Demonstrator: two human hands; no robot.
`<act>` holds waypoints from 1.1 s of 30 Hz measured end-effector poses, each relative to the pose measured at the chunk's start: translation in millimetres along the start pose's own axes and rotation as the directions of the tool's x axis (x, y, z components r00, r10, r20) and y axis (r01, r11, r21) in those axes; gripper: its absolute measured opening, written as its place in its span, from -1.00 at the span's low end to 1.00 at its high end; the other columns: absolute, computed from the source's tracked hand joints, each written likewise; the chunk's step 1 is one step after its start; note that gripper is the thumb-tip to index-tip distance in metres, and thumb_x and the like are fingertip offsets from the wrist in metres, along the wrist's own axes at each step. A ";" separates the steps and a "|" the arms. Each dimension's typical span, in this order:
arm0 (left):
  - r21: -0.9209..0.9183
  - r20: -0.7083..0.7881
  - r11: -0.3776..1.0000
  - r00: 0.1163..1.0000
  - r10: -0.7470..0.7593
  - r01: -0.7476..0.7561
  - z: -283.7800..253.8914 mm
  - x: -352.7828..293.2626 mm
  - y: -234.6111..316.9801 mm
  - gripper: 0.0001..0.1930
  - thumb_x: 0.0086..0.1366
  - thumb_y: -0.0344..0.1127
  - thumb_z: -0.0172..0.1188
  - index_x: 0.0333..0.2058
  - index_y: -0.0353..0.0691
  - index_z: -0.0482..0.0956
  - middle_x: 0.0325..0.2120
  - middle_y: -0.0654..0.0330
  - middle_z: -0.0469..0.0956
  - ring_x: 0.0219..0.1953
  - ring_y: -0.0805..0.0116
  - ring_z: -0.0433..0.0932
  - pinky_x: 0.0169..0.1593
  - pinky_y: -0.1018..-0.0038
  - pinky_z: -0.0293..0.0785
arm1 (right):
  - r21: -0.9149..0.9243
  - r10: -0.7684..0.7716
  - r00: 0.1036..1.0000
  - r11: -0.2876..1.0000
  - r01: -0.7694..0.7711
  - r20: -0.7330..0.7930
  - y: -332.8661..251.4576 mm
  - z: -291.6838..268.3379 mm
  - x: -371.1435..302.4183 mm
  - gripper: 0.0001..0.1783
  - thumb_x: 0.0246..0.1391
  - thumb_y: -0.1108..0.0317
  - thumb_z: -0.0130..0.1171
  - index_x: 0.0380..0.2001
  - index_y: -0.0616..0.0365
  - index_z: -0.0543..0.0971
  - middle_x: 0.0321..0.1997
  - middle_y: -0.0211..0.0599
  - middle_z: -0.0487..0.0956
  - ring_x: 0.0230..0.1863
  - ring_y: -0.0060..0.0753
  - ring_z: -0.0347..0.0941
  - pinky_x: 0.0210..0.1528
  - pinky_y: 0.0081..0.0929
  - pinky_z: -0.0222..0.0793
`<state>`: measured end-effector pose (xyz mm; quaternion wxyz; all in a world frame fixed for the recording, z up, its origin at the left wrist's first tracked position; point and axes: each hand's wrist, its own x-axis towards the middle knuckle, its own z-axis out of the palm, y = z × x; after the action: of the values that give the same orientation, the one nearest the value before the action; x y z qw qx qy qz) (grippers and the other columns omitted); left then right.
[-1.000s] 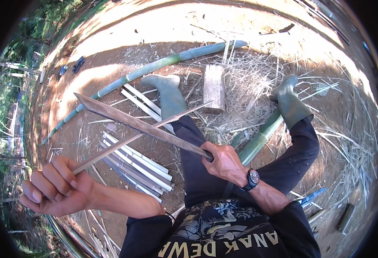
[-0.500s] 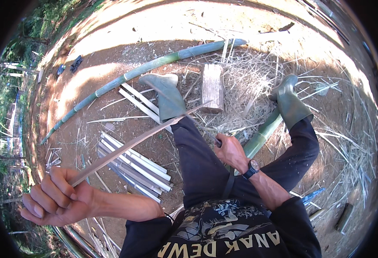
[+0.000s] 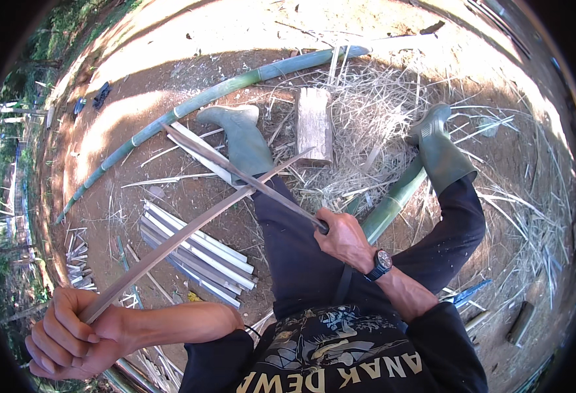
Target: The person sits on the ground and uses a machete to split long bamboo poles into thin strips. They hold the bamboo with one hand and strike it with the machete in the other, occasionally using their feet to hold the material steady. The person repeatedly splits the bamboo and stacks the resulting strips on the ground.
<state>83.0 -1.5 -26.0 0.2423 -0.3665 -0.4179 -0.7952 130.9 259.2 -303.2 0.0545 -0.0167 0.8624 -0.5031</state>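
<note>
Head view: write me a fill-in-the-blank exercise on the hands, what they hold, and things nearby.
In this view, the bamboo strip in the left hand and the machete in the right hand cross like the letter ____.
The wristwatch circles the right ____.
The wooden block lies ____ the two rubber boots.

Missing words: X; wrist; between.

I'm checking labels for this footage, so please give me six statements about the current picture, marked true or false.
1. The left hand grips a long strip. True.
2. The right hand is empty. False: it holds a dark blade-like tool.
3. Tool and strip cross in the picture. True.
4. The watch is on the left wrist. False: it is on the right.
5. A wooden block is between two green boots. True.
6. Both boots are white. False: they are green.
</note>
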 end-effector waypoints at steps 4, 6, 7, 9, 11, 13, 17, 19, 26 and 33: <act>-0.048 0.023 0.998 0.999 -0.032 0.033 -1.5 6.8 1.3 -0.56 0.36 -0.13 -0.08 -0.75 0.00 0.21 -0.90 0.45 0.21 -0.89 0.69 0.16 -0.79 0.78 0.13 | -0.121 0.208 0.975 0.973 -0.199 0.074 53.9 2.3 12.4 -0.83 -0.11 0.41 0.12 -0.42 0.29 0.50 -0.63 0.11 0.50 -0.50 0.16 0.50 -0.36 -0.05 0.41; -0.077 0.022 0.996 0.999 -0.036 0.037 -5.1 7.4 -1.8 -0.58 0.33 -0.16 -0.07 -0.76 -0.01 0.24 -0.89 0.46 0.23 -0.88 0.69 0.17 -0.78 0.76 0.15 | -0.112 0.192 0.980 0.976 -0.186 0.046 54.1 -2.7 15.8 -0.84 -0.12 0.42 0.10 -0.43 0.29 0.50 -0.63 0.12 0.50 -0.52 0.16 0.49 -0.36 -0.05 0.42; -0.085 0.011 0.996 1.000 -0.026 0.026 -7.9 8.4 -1.4 -0.59 0.32 -0.17 -0.06 -0.75 -0.03 0.28 -0.89 0.46 0.25 -0.88 0.68 0.18 -0.77 0.74 0.16 | -0.101 0.182 0.982 0.979 -0.176 0.054 51.2 -3.1 15.6 -0.84 -0.12 0.42 0.10 -0.43 0.29 0.50 -0.63 0.12 0.50 -0.52 0.16 0.49 -0.36 -0.05 0.42; -0.052 -0.006 0.999 1.000 0.012 -0.013 -10.9 10.8 -0.6 -0.59 0.29 -0.20 -0.04 -0.78 -0.03 0.30 -0.89 0.46 0.28 -0.89 0.68 0.18 -0.76 0.73 0.18 | -0.081 0.092 0.995 0.993 -0.088 0.038 30.5 -5.3 15.1 -0.84 -0.12 0.43 0.10 -0.43 0.29 0.50 -0.65 0.13 0.49 -0.56 0.16 0.48 -0.37 -0.06 0.42; -0.033 -0.014 0.999 1.000 -0.008 0.007 -13.2 13.2 3.6 -0.60 0.28 -0.22 -0.03 -0.78 -0.03 0.30 -0.89 0.45 0.28 -0.89 0.68 0.18 -0.76 0.73 0.17 | -0.088 0.143 0.987 0.987 -0.136 0.068 38.8 -2.2 18.1 -0.82 -0.12 0.42 0.11 -0.41 0.29 0.51 -0.64 0.12 0.50 -0.55 0.16 0.49 -0.36 -0.06 0.42; -0.053 -0.005 0.998 1.000 -0.026 0.026 -15.2 17.9 2.0 -0.61 0.26 -0.24 -0.02 -0.78 -0.04 0.30 -0.89 0.45 0.29 -0.89 0.68 0.18 -0.76 0.73 0.17 | -0.124 0.208 0.978 0.971 -0.203 0.033 72.9 3.9 24.0 -0.80 -0.13 0.41 0.11 -0.39 0.30 0.52 -0.62 0.12 0.52 -0.51 0.17 0.50 -0.34 -0.05 0.42; -0.079 -0.022 0.997 1.000 -0.007 0.005 -20.8 20.0 3.8 -0.65 0.21 -0.30 -0.01 -0.78 -0.05 0.31 -0.89 0.46 0.29 -0.89 0.69 0.19 -0.77 0.74 0.17 | -0.171 0.260 0.964 0.954 -0.247 0.057 109.8 7.4 28.9 -0.79 -0.14 0.39 0.11 -0.41 0.31 0.51 -0.58 0.14 0.53 -0.45 0.16 0.51 -0.29 -0.04 0.42; -0.039 -0.053 0.999 0.998 0.022 -0.025 -26.2 21.4 6.8 -0.68 0.17 -0.34 -0.03 -0.78 -0.07 0.31 -0.90 0.47 0.28 -0.90 0.71 0.19 -0.78 0.74 0.17 | -0.148 0.239 0.967 0.963 -0.225 0.085 84.2 5.6 31.3 -0.78 -0.14 0.39 0.10 -0.40 0.32 0.51 -0.57 0.15 0.53 -0.43 0.18 0.51 -0.29 -0.03 0.42; -0.034 -0.117 0.999 0.993 0.024 -0.029 -35.3 31.7 4.3 -0.64 0.18 -0.30 -0.05 -0.81 -0.04 0.26 -0.91 0.48 0.25 -0.90 0.71 0.18 -0.78 0.75 0.16 | -0.165 0.292 0.956 0.945 -0.283 0.031 152.3 14.0 43.5 -0.80 -0.14 0.41 0.10 -0.40 0.31 0.52 -0.54 0.20 0.53 -0.41 0.24 0.50 -0.28 0.00 0.39; -0.097 -0.027 0.995 1.000 0.001 -0.004 -50.2 42.3 5.6 -0.58 0.16 -0.28 -0.05 -0.88 0.03 0.17 -0.93 0.49 0.22 -0.89 0.70 0.18 -0.77 0.76 0.18 | -0.219 0.314 0.949 0.929 -0.300 0.034 162.3 12.2 53.6 -0.80 -0.12 0.40 0.10 -0.40 0.30 0.53 -0.53 0.17 0.55 -0.42 0.21 0.51 -0.26 -0.01 0.41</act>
<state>41.8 -50.0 -9.3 0.2306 -0.3679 -0.3749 -0.8191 83.2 324.3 -454.4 0.1601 0.0954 0.9004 -0.3931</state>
